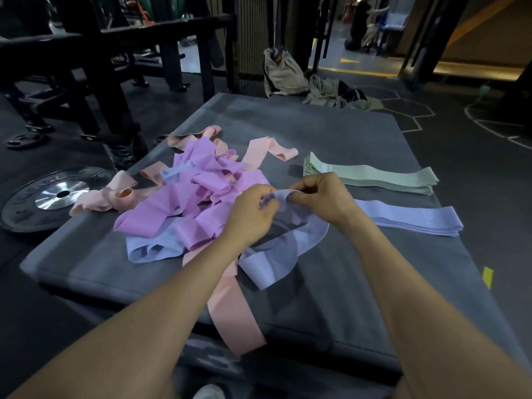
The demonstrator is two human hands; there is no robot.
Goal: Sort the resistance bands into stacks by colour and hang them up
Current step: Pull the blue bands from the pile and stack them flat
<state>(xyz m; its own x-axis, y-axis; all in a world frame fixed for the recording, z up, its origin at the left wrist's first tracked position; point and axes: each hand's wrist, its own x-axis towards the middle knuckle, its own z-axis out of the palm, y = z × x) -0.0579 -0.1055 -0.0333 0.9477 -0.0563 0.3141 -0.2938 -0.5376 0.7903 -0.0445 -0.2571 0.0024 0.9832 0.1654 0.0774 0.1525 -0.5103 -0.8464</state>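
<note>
Head view: both hands' curled fingers [299, 188] apparently pinch one lavender band [290, 243].

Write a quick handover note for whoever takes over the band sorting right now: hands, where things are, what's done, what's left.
Left hand and right hand: both pinch one blue band over the mat.
Done: green stack and blue stack lie flat on the right side of the mat.
Left: lay the held band on the blue stack, then sort the mixed pile of purple, pink and blue bands. One pink band trails over the near edge. Nothing hung yet.
</note>
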